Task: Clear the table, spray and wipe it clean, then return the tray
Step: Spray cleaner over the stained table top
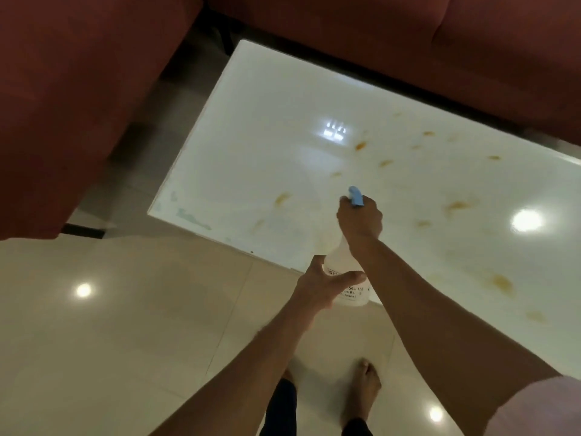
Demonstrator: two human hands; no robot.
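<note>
The right hand (360,220) is clenching around the blue trigger head (356,196) of the translucent plastic spray bottle (347,278), while the left hand (323,283) is cupping the bottle's labelled body over the near edge of the table (251,158), thumb across the label. Slippage is likely if the smooth wet plastic is turning in the grip. The glossy white tabletop is carrying dried orange-brown stains (459,207); overspray could be reaching the red upholstered sofa (408,42) and the polished tile floor (141,325), making it slippery underfoot.
</note>
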